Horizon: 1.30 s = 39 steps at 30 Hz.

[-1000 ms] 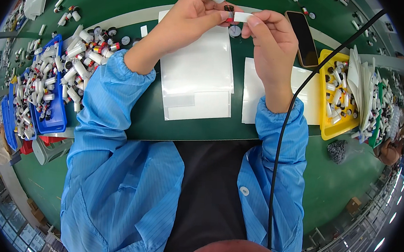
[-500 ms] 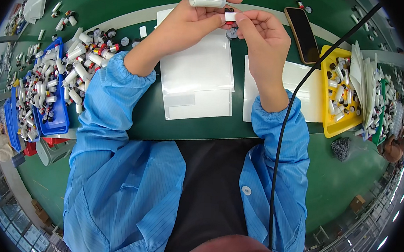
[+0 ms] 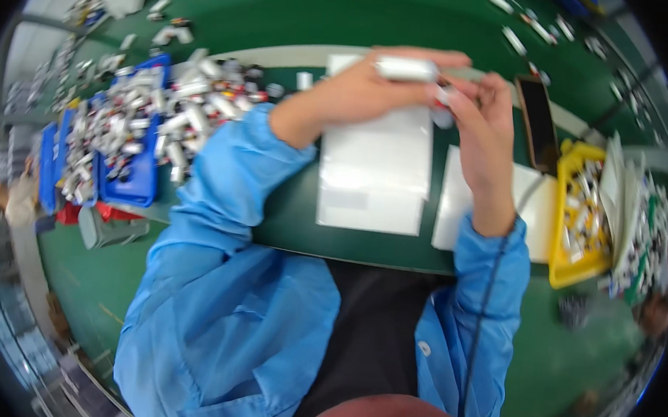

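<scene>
My left hand [image 3: 350, 95] is closed round a white, clear-walled cylinder [image 3: 407, 69], which lies nearly level across its fingers. Close beside it, my right hand [image 3: 484, 138] has its thumb and fingers drawn together at a small white and red piece [image 3: 441, 97] near the cylinder's right end. Motion blur hides the piece's exact kind and how the fingertips meet it. A round greyish disc [image 3: 443, 119] shows just under the fingertips. Beneath both hands lie white sheets in a clear sleeve [image 3: 376, 165].
At left, blue trays [image 3: 130, 183] hold many white cylinders, with a loose pile [image 3: 194, 109] beside them. To the right are a phone [image 3: 537, 122], more white sheets [image 3: 531, 211] and a yellow tray [image 3: 577, 276] of small parts. A black cable [image 3: 491, 285] crosses my right forearm.
The whole view has shifted, so the table and hands appear lower and further right, and blurred. Both hands stay together at the cylinder; the white strip between the fingertips no longer shows clearly.
</scene>
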Motion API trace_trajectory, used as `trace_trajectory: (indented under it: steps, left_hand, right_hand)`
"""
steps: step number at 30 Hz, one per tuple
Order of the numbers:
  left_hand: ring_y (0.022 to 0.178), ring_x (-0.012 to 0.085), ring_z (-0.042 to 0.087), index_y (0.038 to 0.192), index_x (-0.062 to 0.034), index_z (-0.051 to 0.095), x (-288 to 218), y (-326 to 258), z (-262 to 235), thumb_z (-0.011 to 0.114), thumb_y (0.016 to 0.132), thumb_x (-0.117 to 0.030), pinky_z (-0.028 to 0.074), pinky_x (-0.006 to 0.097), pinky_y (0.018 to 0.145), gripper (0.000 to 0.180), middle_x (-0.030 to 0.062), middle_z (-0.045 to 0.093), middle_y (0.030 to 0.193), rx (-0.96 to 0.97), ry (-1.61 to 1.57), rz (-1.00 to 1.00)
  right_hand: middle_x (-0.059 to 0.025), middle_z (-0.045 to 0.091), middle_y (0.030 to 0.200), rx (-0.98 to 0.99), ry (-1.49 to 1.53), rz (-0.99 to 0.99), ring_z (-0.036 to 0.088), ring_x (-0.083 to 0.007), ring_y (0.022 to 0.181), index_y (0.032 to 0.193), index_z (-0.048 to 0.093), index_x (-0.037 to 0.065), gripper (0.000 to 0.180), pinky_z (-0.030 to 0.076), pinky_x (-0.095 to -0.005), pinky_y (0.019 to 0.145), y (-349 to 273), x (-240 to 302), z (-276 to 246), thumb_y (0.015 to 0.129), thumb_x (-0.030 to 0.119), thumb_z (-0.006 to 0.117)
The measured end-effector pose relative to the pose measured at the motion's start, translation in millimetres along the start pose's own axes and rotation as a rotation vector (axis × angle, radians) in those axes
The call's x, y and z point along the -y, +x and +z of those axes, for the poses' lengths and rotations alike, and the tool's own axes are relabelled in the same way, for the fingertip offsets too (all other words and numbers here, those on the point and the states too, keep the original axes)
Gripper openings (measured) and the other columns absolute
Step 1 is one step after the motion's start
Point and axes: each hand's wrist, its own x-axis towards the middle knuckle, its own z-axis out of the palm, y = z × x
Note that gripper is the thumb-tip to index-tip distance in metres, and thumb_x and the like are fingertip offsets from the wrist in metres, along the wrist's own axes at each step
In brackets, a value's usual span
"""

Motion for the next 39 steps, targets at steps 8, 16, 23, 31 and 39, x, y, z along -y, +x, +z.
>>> trace_trajectory:
  steps: [8,16,23,31,39]
  left_hand:
    - [0.091,0.0214,0.074,0.127,-0.0005,0.064,-72.6,-15.4,-45.3,0.068,0.090,-0.005,0.058,0.033,0.083,0.038,0.0142,0.075,0.108,-0.167,0.637,-0.089]
    - [0.099,0.0246,0.071,0.122,-0.0022,0.067,-50.7,-18.7,-249.6,0.068,0.089,-0.017,0.056,0.036,0.087,0.036,0.0143,0.072,0.115,-0.200,1.366,-0.387]
    - [0.133,0.0402,0.051,0.147,-0.0142,0.050,-35.2,-26.2,-443.6,0.065,0.083,-0.066,0.039,0.044,0.112,0.083,0.0204,0.058,0.140,-1.147,1.318,-0.567]
    - [0.129,0.0426,0.051,0.136,-0.0112,0.056,-7.1,12.4,-457.5,0.060,0.082,-0.060,0.040,0.051,0.107,0.072,0.0225,0.058,0.135,-0.904,1.502,-0.831]
    - [0.078,0.0203,0.068,0.113,-0.0070,0.062,-52.5,-13.6,-428.9,0.068,0.087,-0.028,0.055,0.038,0.065,0.034,0.0118,0.070,0.094,-0.344,1.367,-0.382]
  right_hand:
    - [0.0016,0.060,0.094,0.122,0.017,0.222,0.053,-0.0068,0.083,0.110,0.056,0.006,0.017,0.043,-0.0224,0.075,-6.4,-8.0,7.3,0.095,0.009,0.065]
    - [-0.0001,0.062,0.085,0.134,-0.411,0.017,0.057,-0.0076,0.076,0.094,0.061,0.002,0.011,0.047,-0.0230,0.072,-20.7,-15.9,18.2,0.089,0.001,0.071]
    - [-0.0057,0.064,0.080,0.252,-0.665,-0.231,0.057,-0.0105,0.064,0.085,0.065,0.001,0.010,0.046,-0.0238,0.059,-18.6,-14.1,27.8,0.083,0.000,0.075]
    - [-0.0066,0.063,0.077,0.249,-0.698,-0.244,0.057,-0.0126,0.062,0.085,0.066,0.002,0.010,0.046,-0.0243,0.057,-13.0,-9.2,24.8,0.081,0.000,0.075]
    - [-0.0076,0.063,0.075,0.258,-0.773,-0.377,0.057,-0.0165,0.062,0.083,0.066,0.005,0.011,0.046,-0.0271,0.056,-15.5,-18.1,16.8,0.080,-0.001,0.075]
